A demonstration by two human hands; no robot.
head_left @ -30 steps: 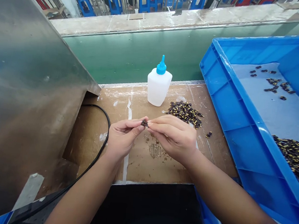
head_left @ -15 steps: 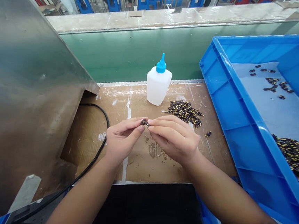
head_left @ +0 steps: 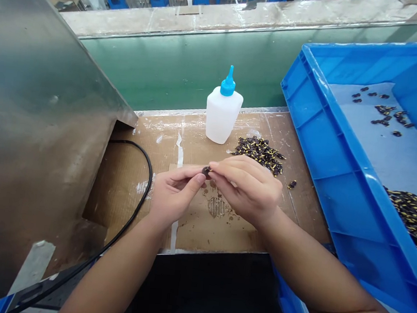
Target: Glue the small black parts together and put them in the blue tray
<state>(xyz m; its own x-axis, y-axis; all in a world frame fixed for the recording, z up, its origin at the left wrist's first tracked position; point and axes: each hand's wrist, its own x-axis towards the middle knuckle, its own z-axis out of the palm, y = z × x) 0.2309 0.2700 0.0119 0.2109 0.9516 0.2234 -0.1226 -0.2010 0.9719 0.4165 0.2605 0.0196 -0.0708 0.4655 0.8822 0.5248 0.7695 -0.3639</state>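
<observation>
Between the fingertips of both hands is a small dark part, too small to name more exactly. My left hand pinches it from the left with thumb and forefinger. My right hand has its thumb and fingers closed on the part's right end, which they mostly hide. Just beyond the right hand lies a pile of small black-and-yellow parts, with one loose part to its right. A white squeeze bottle with a blue nozzle cap stands upright behind the hands.
At the right, a large blue crate holds many more small parts on a pale sheet. A metal housing rises at the left, with a black cable curving beside it. Wet marks show on the cardboard-covered bench.
The small dark part has turned between my fingertips, and its rounded face now shows more. Both hands have shifted slightly right, and the whole view has tilted a little.
</observation>
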